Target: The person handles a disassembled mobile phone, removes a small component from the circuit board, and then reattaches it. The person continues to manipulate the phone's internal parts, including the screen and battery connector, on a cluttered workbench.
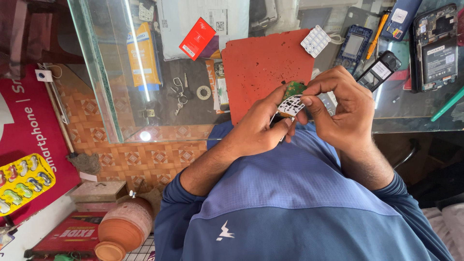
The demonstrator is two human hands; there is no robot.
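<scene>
Green circuit board (294,89) under a thin white keypad membrane (291,105) sits pinched between left hand (256,128) and right hand (340,108); hasty peeling could tear it.

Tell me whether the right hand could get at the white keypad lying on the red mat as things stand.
Probably yes. The white keypad lies uncovered at the red mat's far corner, nothing across the way. But the right hand is pinching the small circuit board with the left hand, so it must let go first.

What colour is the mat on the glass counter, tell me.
Red mat, speckled with dark spots; head view.
</scene>
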